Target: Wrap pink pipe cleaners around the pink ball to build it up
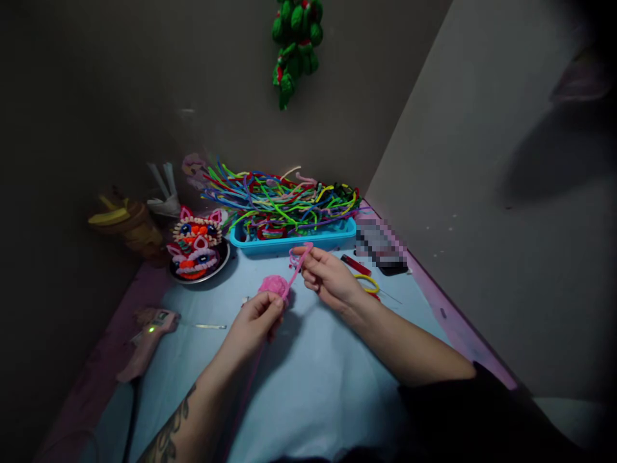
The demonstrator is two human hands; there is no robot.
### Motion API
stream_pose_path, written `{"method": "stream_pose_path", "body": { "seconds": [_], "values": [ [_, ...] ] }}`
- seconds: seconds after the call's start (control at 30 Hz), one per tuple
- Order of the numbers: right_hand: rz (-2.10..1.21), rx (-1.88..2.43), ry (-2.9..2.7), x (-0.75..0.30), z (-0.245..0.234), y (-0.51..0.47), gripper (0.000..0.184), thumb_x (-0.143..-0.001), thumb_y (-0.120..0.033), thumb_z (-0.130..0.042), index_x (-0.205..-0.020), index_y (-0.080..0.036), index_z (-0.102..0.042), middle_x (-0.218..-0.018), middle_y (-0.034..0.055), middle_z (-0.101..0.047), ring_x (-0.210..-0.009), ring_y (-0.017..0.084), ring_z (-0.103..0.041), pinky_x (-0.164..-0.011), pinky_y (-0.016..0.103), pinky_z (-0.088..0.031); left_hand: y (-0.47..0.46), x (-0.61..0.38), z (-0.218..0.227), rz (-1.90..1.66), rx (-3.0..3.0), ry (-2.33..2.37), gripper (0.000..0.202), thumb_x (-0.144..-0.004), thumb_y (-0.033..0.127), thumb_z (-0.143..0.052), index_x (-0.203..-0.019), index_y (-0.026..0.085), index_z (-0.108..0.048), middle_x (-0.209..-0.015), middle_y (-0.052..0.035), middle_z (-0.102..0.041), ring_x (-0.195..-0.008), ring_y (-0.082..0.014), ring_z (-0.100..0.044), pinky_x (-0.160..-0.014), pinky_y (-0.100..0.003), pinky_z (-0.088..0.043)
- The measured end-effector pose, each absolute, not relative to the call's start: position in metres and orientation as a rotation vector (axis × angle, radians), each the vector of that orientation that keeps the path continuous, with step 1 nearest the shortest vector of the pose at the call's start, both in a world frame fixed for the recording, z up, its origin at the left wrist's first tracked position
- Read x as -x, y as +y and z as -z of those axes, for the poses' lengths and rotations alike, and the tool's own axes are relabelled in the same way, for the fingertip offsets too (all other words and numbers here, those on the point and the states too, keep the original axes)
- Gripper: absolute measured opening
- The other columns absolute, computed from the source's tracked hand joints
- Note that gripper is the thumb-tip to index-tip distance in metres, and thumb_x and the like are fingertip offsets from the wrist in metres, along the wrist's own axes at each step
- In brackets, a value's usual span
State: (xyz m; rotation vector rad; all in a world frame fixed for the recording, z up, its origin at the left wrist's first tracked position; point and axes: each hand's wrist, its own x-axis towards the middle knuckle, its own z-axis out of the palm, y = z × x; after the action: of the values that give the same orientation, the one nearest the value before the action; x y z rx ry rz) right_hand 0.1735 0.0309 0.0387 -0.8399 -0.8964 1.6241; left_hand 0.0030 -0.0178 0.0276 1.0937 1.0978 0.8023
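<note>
- A glue gun (149, 331) lies at the left of the counter (318, 386), showing a green light.
- Behind it, a mask (196, 247) sits on a plate (219, 267).
- The left hand (255, 321) is closed, with its fingertips pinching a pink ball (274, 284) at mid-counter.
- A pink stem (297, 263) runs up from the ball.
- The right hand (328, 278) pinches the stem's looped end.
- A blue tray (289, 242) of coloured stems stands behind the hands.
- A red lighter (355, 264) lies just right of the right hand.
</note>
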Motion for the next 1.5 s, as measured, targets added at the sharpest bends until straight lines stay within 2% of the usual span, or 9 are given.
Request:
{"method": "stream_pose_path", "body": {
  "seconds": [0.13, 0.23, 0.33, 0.4, 0.53, 0.8, 1.13, 1.33, 1.5],
  "values": [
    [-1.647, 0.805, -0.816, -0.186, -0.044, 0.035, 0.031, -0.064, -0.039, -0.078, -0.076, -0.016, -0.061, -0.056, -0.0051, -0.049, -0.044, 0.004, -0.039, -0.037, 0.017, -0.027, -0.018, -0.002, -0.028, -0.741, -1.125, 1.059, 0.045, -0.074, 0.062, -0.058, -0.076, 0.017, -0.051, -0.062, 0.0025, -0.053, -0.045, -0.0085, -0.042, -0.042, -0.022, -0.034],
    [-1.495, 0.775, -0.771, -0.207, -0.054, 0.043, 0.026, -0.067, -0.038, -0.076, -0.075, -0.017, -0.062, -0.065, -0.0025, -0.057, -0.052, 0.006, -0.049, -0.044, 0.018, -0.038, -0.017, 0.003, -0.029, -0.73, -1.141, 1.014, 0.045, -0.075, 0.06, -0.058, -0.088, 0.017, -0.055, -0.069, 0.0001, -0.058, -0.047, -0.0088, -0.045, -0.044, -0.022, -0.035],
    [-1.35, 0.755, -0.762, -0.225, -0.064, 0.05, 0.022, -0.067, -0.032, -0.076, -0.077, -0.019, -0.062, -0.072, -0.0024, -0.061, -0.058, 0.007, -0.054, -0.051, 0.019, -0.044, -0.014, 0.008, -0.03, -0.721, -1.204, 1.025, 0.038, -0.076, 0.054, -0.061, -0.078, 0.016, -0.056, -0.062, 0.0024, -0.053, -0.046, -0.007, -0.04, -0.045, -0.021, -0.031],
    [-1.274, 0.764, -0.79, -0.232, -0.069, 0.053, 0.02, -0.068, -0.029, -0.074, -0.081, -0.02, -0.062, -0.071, -0.0031, -0.061, -0.057, 0.006, -0.053, -0.051, 0.018, -0.043, -0.012, 0.009, -0.03, -0.705, -1.234, 1.048, 0.037, -0.076, 0.052, -0.061, -0.07, 0.016, -0.054, -0.059, 0.003, -0.051, -0.046, -0.007, -0.039, -0.045, -0.021, -0.03],
    [-1.206, 0.753, -0.786, -0.235, -0.074, 0.053, 0.019, -0.072, -0.031, -0.07, -0.084, -0.019, -0.063, -0.068, -0.0031, -0.06, -0.053, 0.006, -0.048, -0.048, 0.018, -0.04, -0.011, 0.008, -0.029, -0.654, -1.268, 1.076, 0.038, -0.075, 0.054, -0.061, -0.071, 0.016, -0.055, -0.059, 0.0026, -0.053, -0.047, -0.0079, -0.041, -0.047, -0.021, -0.032],
    [-1.221, 0.724, -0.774, -0.236, -0.078, 0.05, 0.018, -0.068, -0.029, -0.073, -0.073, -0.019, -0.058, -0.064, -0.0039, -0.055, -0.054, 0.007, -0.047, -0.049, 0.018, -0.04, -0.011, 0.006, -0.027, -0.587, -1.31, 1.074, 0.042, -0.072, 0.057, -0.06, -0.07, 0.016, -0.054, -0.059, 0.002, -0.054, -0.046, -0.0078, -0.043, -0.048, -0.022, -0.033],
    [-1.241, 0.748, -0.828, -0.231, -0.089, 0.035, 0.03, -0.069, -0.044, -0.073, -0.081, -0.018, -0.062, -0.067, -0.0033, -0.056, -0.055, 0.007, -0.049, -0.049, 0.02, -0.04, -0.01, 0.005, -0.023, -0.586, -1.328, 1.118, 0.039, -0.074, 0.055, -0.058, -0.069, 0.016, -0.054, -0.058, 0.0022, -0.054, -0.045, -0.0079, -0.042, -0.046, -0.022, -0.031],
    [-1.257, 0.805, -0.806, -0.234, -0.091, 0.034, 0.026, -0.068, -0.036, -0.074, -0.069, -0.018, -0.055, -0.06, -0.0048, -0.053, -0.049, 0.006, -0.044, -0.044, 0.019, -0.035, -0.009, 0.005, -0.02, -0.569, -1.369, 1.11, 0.039, -0.076, 0.055, -0.057, -0.069, 0.017, -0.053, -0.059, 0.0022, -0.054, -0.045, -0.0079, -0.042, -0.047, -0.022, -0.031],
    [-1.297, 0.789, -0.754, -0.233, -0.089, 0.036, 0.026, -0.067, -0.036, -0.074, -0.074, -0.018, -0.057, -0.065, -0.0038, -0.057, -0.052, 0.006, -0.048, -0.043, 0.018, -0.035, -0.008, 0.006, -0.016, -0.559, -1.393, 1.129, 0.039, -0.076, 0.055, -0.056, -0.071, 0.017, -0.053, -0.059, 0.0022, -0.054, -0.046, -0.0085, -0.043, -0.047, -0.022, -0.032]
  ]
}}
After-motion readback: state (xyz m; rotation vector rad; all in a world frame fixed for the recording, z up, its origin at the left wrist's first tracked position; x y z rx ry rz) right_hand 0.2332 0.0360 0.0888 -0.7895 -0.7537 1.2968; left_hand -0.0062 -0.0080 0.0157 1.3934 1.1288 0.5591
